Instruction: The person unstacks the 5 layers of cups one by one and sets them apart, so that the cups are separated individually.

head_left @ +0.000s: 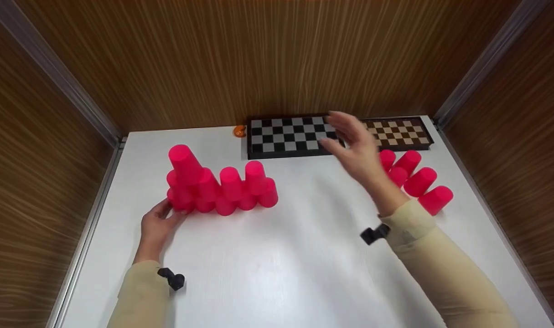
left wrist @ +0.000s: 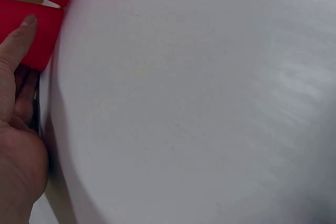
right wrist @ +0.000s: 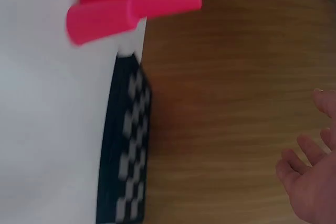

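Observation:
Bright pink cups (head_left: 225, 206) stand upside down in a stack on the left of the table. The bottom row bears several more cups, and a single top cup (head_left: 185, 164) sits highest at the left end. My left hand (head_left: 157, 225) holds the leftmost bottom cup (left wrist: 44, 35), its thumb on the near side and fingers partly hidden beyond. Held in the air between the stack and the right-hand cups, my right hand (head_left: 356, 150) has its fingers spread and nothing in them. It hides part of the black-and-grey checkered board (head_left: 286, 134).
At the right, several more pink cups (head_left: 420, 182) stand upside down, partly behind my right forearm. A brown checkered board (head_left: 397, 132) lies by the back wall (head_left: 277, 59). A small orange item (head_left: 239, 131) is left of the larger board. Wood-grain panels enclose the white table (head_left: 258, 273).

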`<action>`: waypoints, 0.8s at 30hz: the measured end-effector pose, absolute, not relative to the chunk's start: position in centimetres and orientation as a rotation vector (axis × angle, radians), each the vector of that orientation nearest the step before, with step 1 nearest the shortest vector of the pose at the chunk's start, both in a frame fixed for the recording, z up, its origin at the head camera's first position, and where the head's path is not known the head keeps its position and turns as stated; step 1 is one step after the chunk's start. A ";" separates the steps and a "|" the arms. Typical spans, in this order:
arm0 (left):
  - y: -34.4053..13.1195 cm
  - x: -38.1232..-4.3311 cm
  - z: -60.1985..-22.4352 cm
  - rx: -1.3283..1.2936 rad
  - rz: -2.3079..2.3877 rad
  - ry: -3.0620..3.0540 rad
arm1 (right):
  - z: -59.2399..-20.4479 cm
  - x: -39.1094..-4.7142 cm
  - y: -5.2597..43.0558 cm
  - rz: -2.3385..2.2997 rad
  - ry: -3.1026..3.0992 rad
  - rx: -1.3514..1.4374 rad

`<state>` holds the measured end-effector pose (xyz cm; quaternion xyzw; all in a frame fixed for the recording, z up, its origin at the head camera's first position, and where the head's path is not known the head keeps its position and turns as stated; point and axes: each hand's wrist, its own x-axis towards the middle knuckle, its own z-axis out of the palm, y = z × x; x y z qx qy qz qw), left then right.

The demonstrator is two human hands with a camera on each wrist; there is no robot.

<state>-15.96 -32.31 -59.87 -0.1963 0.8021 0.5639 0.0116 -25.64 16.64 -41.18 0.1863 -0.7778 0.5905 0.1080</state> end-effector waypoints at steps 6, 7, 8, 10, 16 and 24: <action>-32.4 -16.1 -60.1 -0.612 1.760 2.505 | -39.8 -25.2 9.2 1.725 -2.276 0.814; -32.4 -16.1 -60.1 -0.614 1.756 2.502 | -39.6 -25.1 8.0 1.716 -2.289 0.847; -32.3 -16.1 -60.1 -0.612 1.755 2.496 | -39.5 -25.0 6.9 1.713 -2.300 0.874; -32.3 -16.1 -60.0 -0.625 1.756 2.475 | -39.2 -24.8 4.6 1.716 -2.320 0.922; -32.1 -16.0 -59.8 -0.703 1.730 2.408 | -38.9 -24.1 -1.3 1.756 -2.417 0.980; -32.0 -16.1 -59.8 -0.707 1.737 2.427 | -40.0 -23.7 -6.9 1.777 -2.515 0.958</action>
